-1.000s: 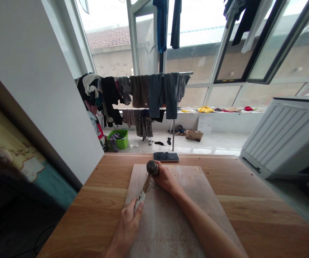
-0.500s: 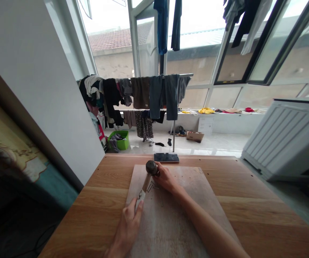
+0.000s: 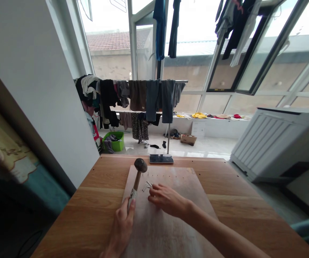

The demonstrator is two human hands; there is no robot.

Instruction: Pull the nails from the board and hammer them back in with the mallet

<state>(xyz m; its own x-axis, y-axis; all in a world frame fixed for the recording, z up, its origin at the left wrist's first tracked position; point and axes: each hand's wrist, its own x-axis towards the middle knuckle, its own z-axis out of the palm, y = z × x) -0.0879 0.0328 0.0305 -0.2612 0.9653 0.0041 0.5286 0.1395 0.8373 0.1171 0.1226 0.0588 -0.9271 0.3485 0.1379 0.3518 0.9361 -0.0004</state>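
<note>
My left hand (image 3: 123, 218) is closed round the taped handle of a mallet (image 3: 140, 165), its dark head raised over the far left part of a pale wooden board (image 3: 170, 222). Over the middle of the same board, my right hand (image 3: 167, 200) is curled with its fingers pointing down and left; the fingertips are partly hidden. Several loose nails (image 3: 147, 186) lie right beside those fingers. Along the board's far side runs a row of small dark marks (image 3: 169, 176), and a couple of thin upright nails (image 3: 148, 173) stand at its left end.
The board lies on a wood-grain table (image 3: 90, 204). A phone (image 3: 161, 159) rests at the table's far edge. Beyond are a drying rack with clothes (image 3: 151, 100), a green basket (image 3: 118, 143), a cardboard box (image 3: 188, 139) and a white ribbed cabinet (image 3: 256, 139).
My right hand has come back from beside the mallet head to the loose nails. The mallet has shifted left, off the row of marks. The view has turned slightly right.
</note>
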